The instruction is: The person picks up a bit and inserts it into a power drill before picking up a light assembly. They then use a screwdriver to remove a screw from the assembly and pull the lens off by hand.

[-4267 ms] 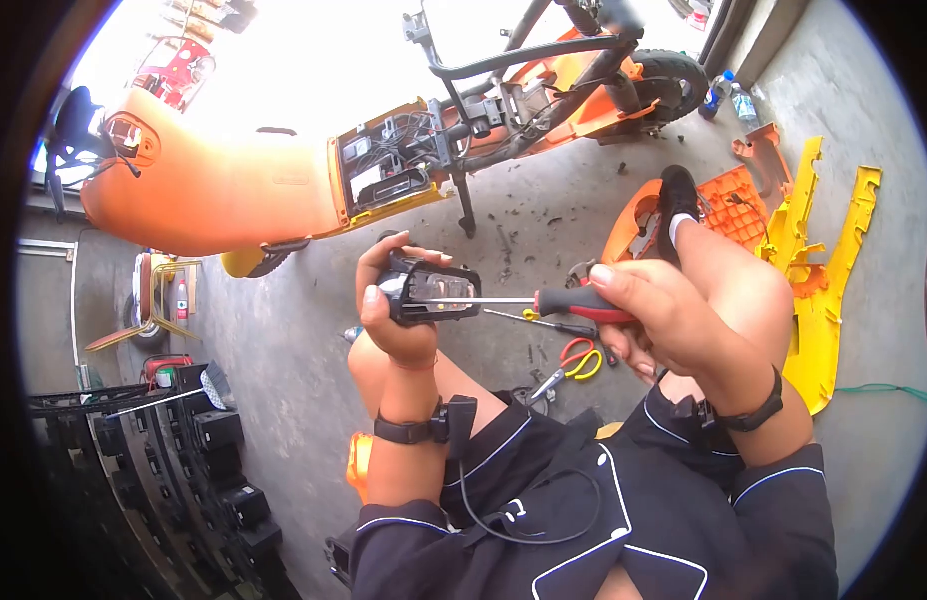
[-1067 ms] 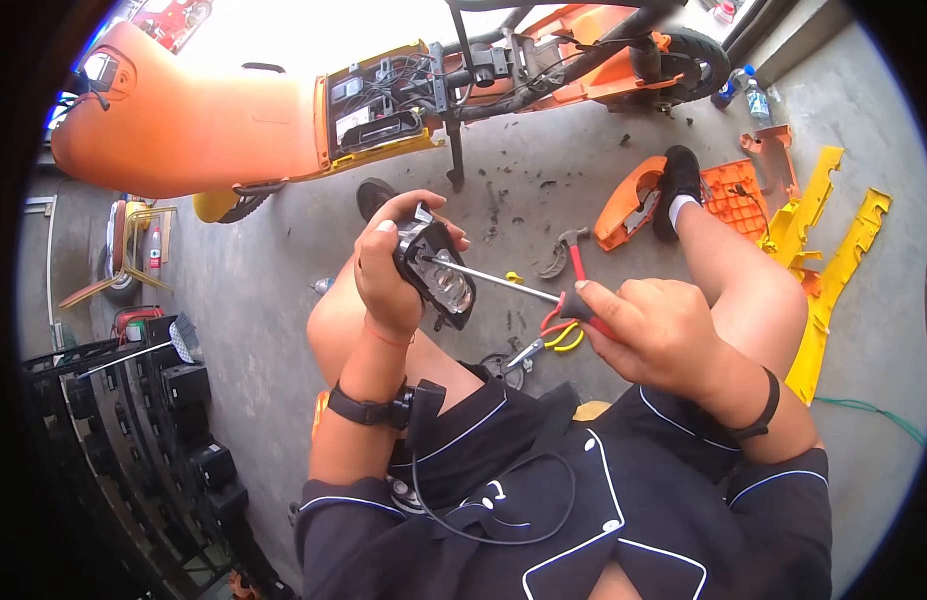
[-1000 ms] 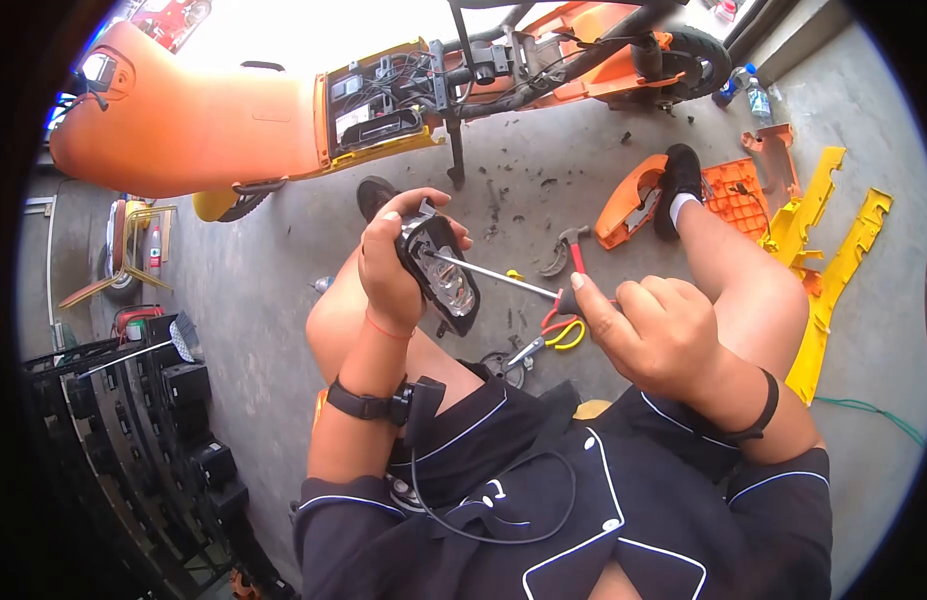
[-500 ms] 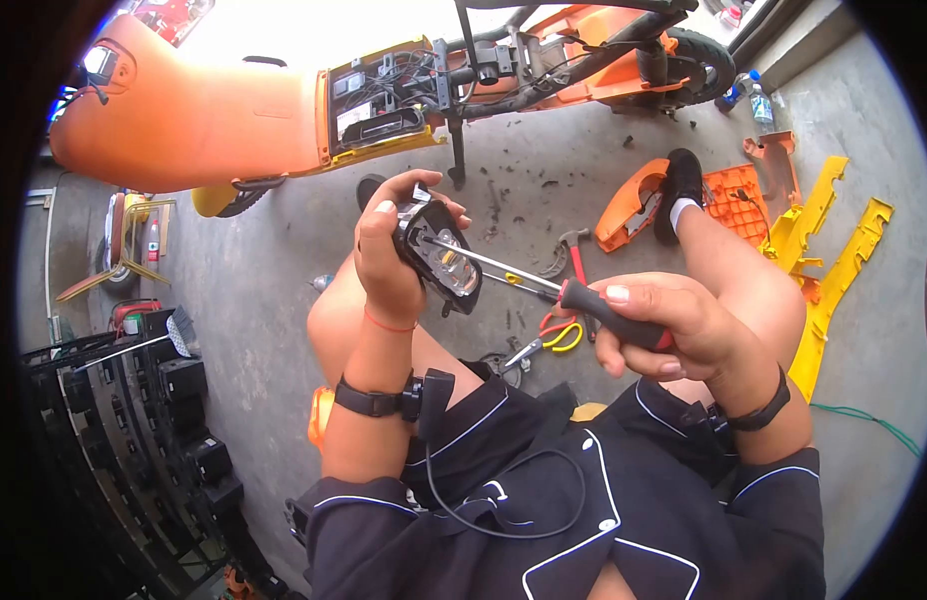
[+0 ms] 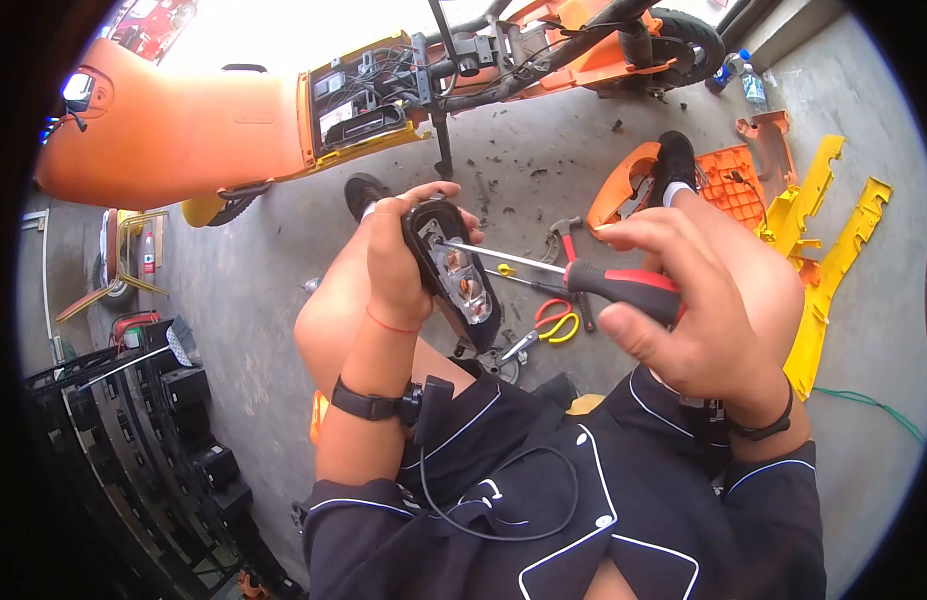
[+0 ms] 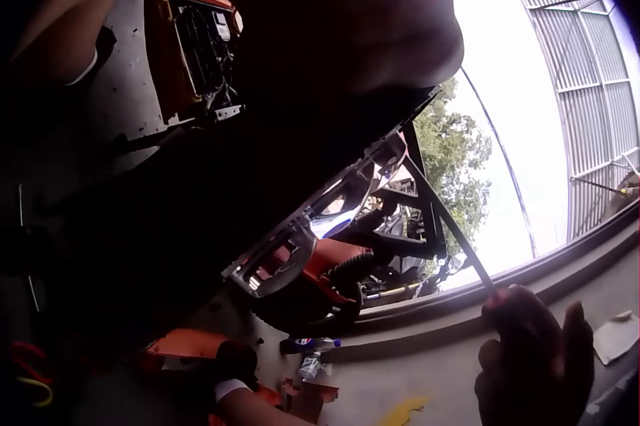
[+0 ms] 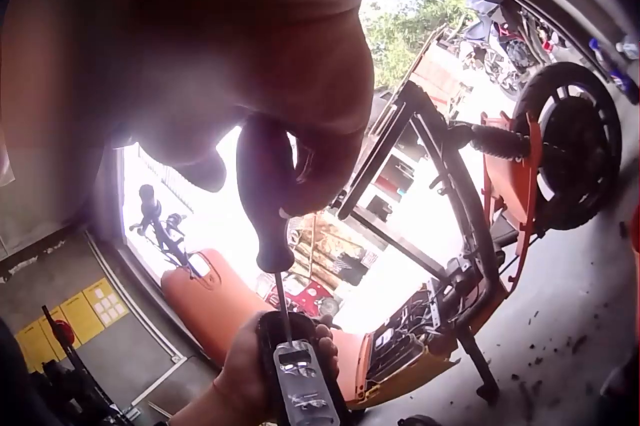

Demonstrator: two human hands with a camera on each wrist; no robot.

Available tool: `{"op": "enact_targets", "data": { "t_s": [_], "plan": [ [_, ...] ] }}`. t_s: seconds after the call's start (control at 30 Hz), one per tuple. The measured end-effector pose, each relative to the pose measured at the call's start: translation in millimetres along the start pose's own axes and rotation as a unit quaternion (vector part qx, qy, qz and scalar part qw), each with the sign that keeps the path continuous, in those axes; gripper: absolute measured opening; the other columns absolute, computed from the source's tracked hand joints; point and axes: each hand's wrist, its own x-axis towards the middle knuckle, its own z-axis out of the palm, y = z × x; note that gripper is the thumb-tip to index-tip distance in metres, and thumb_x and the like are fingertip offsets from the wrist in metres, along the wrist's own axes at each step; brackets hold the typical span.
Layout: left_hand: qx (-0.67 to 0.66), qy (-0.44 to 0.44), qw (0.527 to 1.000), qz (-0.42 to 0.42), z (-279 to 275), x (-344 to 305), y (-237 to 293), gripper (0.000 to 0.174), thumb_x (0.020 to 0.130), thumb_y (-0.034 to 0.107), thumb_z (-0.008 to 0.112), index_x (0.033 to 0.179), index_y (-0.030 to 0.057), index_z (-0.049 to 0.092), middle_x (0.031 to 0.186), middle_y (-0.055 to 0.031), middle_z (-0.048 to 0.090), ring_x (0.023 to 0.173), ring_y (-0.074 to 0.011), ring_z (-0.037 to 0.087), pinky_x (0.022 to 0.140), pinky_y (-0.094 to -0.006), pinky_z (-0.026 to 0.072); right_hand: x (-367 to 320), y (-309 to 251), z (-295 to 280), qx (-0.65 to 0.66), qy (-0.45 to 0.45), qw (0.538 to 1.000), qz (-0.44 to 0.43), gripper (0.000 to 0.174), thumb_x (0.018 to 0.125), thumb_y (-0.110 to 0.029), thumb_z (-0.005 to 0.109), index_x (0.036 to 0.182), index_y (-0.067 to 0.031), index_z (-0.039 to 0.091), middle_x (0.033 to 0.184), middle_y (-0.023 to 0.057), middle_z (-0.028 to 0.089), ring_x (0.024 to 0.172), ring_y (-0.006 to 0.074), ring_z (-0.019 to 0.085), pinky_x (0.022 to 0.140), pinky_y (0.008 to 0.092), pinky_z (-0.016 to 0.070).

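Observation:
My left hand [image 5: 396, 262] grips a lamp [image 5: 460, 272] with a black housing and a clear lens, its lens side tilted up in the head view. The tip of a screwdriver [image 5: 624, 290] meets the lamp near its upper end. My right hand [image 5: 699, 315] is around the red and black handle, thumb and forefinger spread apart on either side of it. In the right wrist view, fingers bend around the screwdriver handle [image 7: 263, 191], while the lamp [image 7: 305, 386] sits below, held in the left hand [image 7: 245, 371]. The left wrist view shows the lamp [image 6: 330, 208] dark and edge-on.
Scissors [image 5: 541, 333], a hammer [image 5: 569, 243] and another long thin tool [image 5: 524, 281] lie on the floor between the legs. A partly stripped orange scooter [image 5: 184, 125] stands ahead. Yellow panels [image 5: 824, 290] and orange panels [image 5: 729, 180] lie at the right; black racks [image 5: 134, 450] stand left.
The right hand keeps the screwdriver against the lamp while its fingers shift around the handle; the forefinger and thumb are now wider apart. The lamp has tilted and moved slightly right.

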Motion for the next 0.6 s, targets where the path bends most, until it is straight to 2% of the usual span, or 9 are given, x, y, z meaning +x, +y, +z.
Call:
{"op": "enact_targets", "data": {
  "t_s": [0.03,0.07,0.1,0.27,0.3,0.4,0.43,0.53,0.6],
  "plan": [
    [-0.019,-0.003,1.0,0.001,0.5,0.8,1.6,0.053,0.089,0.041,0.035,0.112,-0.0008,0.059,0.084,-0.016,0.065,0.078,-0.0274,0.065,0.072,-0.037,0.053,1.9,-3.1,-9.7,0.038,0.0,0.998,0.04,0.032,0.091,-0.015,0.066,0.118,0.0003,0.056,0.108,0.0157,0.056,0.092,0.0259,0.058,0.081,0.0331,0.0486],
    [-0.019,-0.002,1.0,0.003,2.3,1.0,3.1,0.053,0.089,0.041,0.035,0.112,-0.0008,0.059,0.084,-0.016,0.065,0.078,-0.0274,0.065,0.072,-0.037,0.053,-0.4,9.8,-5.0,0.047,0.068,0.996,-0.02,0.03,0.09,-0.011,0.066,0.116,0.0015,0.057,0.113,0.0158,0.058,0.091,0.0266,0.057,0.081,0.0339,0.0486],
    [-0.021,-0.001,1.0,0.003,5.0,0.5,4.0,0.054,0.089,0.041,0.035,0.113,-0.0007,0.059,0.084,-0.0162,0.065,0.078,-0.0279,0.065,0.073,-0.0377,0.0533,0.2,9.2,-4.4,0.018,0.084,0.996,-0.033,0.031,0.089,-0.008,0.065,0.117,0.0014,0.057,0.115,0.0161,0.059,0.095,0.0273,0.057,0.083,0.0343,0.0485],
    [-0.043,-0.007,0.999,-0.023,14.3,4.0,0.2,0.055,0.089,0.043,0.036,0.113,-0.0008,0.059,0.085,-0.0166,0.065,0.078,-0.029,0.065,0.073,-0.0392,0.0539,7.1,8.9,-9.5,-0.032,0.134,0.986,-0.097,0.036,0.086,0.001,0.063,0.121,0.0009,0.058,0.121,0.0166,0.06,0.107,0.0297,0.057,0.089,0.0356,0.048],
    [-0.066,-0.013,0.997,-0.041,18.0,3.7,0.8,0.054,0.089,0.042,0.036,0.113,-0.001,0.059,0.085,-0.0166,0.065,0.078,-0.0292,0.064,0.073,-0.0394,0.054,9.3,10.7,-10.9,-0.013,0.126,0.984,-0.127,0.04,0.087,0.004,0.061,0.126,0.0007,0.053,0.128,0.0186,0.054,0.111,0.0276,0.056,0.093,0.0347,0.0478],
    [-0.109,-0.026,0.991,-0.079,29.6,2.0,0.4,0.053,0.089,0.041,0.038,0.113,-0.0014,0.058,0.085,-0.0162,0.064,0.077,-0.0297,0.064,0.072,-0.04,0.054,16.5,11.5,-12.9,-0.005,0.118,0.982,-0.146,0.048,0.091,-0.004,0.062,0.136,-0.0004,0.045,0.14,0.0215,0.044,0.119,0.0244,0.053,0.101,0.0367,0.0454],
    [-0.126,-0.031,0.986,-0.102,33.5,1.9,-1.1,0.052,0.089,0.04,0.038,0.113,-0.0017,0.057,0.084,-0.0158,0.063,0.076,-0.0298,0.064,0.072,-0.0404,0.0541,21.8,6.2,-8.1,0.07,0.15,0.975,-0.148,0.05,0.092,-0.013,0.064,0.136,-0.0004,0.045,0.141,0.0214,0.042,0.119,0.0243,0.053,0.101,0.0375,0.0448],
    [-0.172,-0.04,0.976,-0.131,41.5,4.8,-12.2,0.051,0.09,0.04,0.039,0.114,-0.0018,0.056,0.083,-0.0146,0.061,0.075,-0.0298,0.063,0.071,-0.0407,0.054,31.6,11.1,-11.3,0.113,0.18,0.962,-0.172,0.064,0.091,-0.039,0.066,0.138,-0.0006,0.044,0.14,0.0197,0.046,0.12,0.0239,0.053,0.102,0.0384,0.0435],
    [-0.176,-0.043,0.974,-0.135,46.2,5.9,-15.4,0.052,0.09,0.04,0.037,0.115,-0.0017,0.055,0.083,-0.0139,0.061,0.074,-0.0289,0.063,0.071,-0.0407,0.054,33.3,15.8,-17.3,0.007,0.182,0.965,-0.189,0.068,0.09,-0.041,0.068,0.14,-0.0015,0.042,0.133,0.0174,0.053,0.119,0.0238,0.053,0.101,0.0384,0.0439]
  ]
}}
